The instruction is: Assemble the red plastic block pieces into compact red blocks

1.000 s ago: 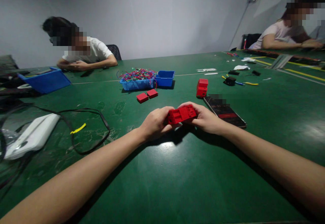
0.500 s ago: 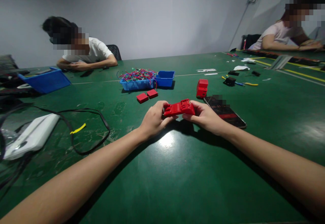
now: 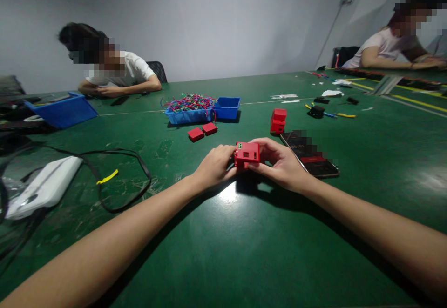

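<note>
Between my two hands is a red plastic housing (image 3: 247, 153), held just above the green table (image 3: 223, 233). One face with small cut-outs and a little green part at its corner is turned up toward me. My left hand (image 3: 217, 164) grips its left side, fingers behind and thumb below. On its right side my right hand (image 3: 279, 163) pinches it between thumb and fingers. Past my right hand stands a similar red block (image 3: 278, 122). Two flat red pieces (image 3: 202, 131) lie farther off to the left.
A phone (image 3: 310, 154) lies beside my right hand. Blue bins, one full of coloured wires (image 3: 190, 108), stand behind. On the left are a white device (image 3: 45, 187), a black cable (image 3: 143, 164) and a yellow strip (image 3: 107, 177). Two people (image 3: 129, 73) sit across the table.
The red housing has been turned in my hands: its long, recessed side faced me before, and now a shorter-looking face with cut-outs does. My right hand's fingers have shifted around it.
</note>
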`<state>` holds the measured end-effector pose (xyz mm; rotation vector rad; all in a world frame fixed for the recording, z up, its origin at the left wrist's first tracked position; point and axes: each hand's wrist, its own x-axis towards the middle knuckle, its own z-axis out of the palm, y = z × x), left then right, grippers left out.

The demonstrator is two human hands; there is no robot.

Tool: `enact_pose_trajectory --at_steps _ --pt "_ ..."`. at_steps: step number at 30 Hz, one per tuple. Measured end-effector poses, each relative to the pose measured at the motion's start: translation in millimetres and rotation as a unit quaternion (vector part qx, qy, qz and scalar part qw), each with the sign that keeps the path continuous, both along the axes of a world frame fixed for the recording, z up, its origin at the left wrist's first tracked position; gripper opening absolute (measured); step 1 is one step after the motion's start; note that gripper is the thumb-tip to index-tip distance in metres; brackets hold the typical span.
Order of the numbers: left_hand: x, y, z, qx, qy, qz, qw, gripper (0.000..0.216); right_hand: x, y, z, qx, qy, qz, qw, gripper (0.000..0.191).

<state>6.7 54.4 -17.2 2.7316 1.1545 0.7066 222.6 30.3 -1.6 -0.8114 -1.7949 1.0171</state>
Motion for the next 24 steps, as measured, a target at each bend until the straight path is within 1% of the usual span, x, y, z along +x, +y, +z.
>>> enact_pose_trajectory --at_steps 3,11,14,17,19,22,24 --pt "0.1 -0.3 0.8 -0.006 -0.01 -0.008 1.0 0.029 0.6 -1.6 -0.2 0.017 -0.012 0.018 1.0 0.04" --pt "-0.9 -0.6 2.5 -0.021 -0.033 -0.019 0.999 0.035 3.2 -3.2 3.0 0.033 -0.042 0.011 0.998 0.039" --pt "-0.9 -0.2 2.1 -0.02 -0.037 -0.021 0.999 0.036 4.3 -2.9 3.4 0.074 -0.076 0.015 0.994 0.038" --pt "-1.2 -0.4 2.3 -0.023 -0.046 -0.035 0.998 0.038 4.1 -3.1 3.1 0.135 -0.105 0.038 0.985 0.04" --pt "-1.6 -0.6 3.0 -0.027 -0.047 -0.045 0.998 0.041 3.5 -4.0 3.2 0.163 -0.114 0.051 0.979 0.04" --pt "-1.9 -0.2 3.7 -0.031 -0.041 -0.053 0.997 0.044 2.7 -6.2 4.1 0.181 -0.117 0.046 0.975 0.039" --pt "-1.7 0.7 3.2 -0.034 -0.047 -0.052 0.997 0.042 2.3 -7.1 4.7 0.167 -0.119 0.024 0.978 0.038"
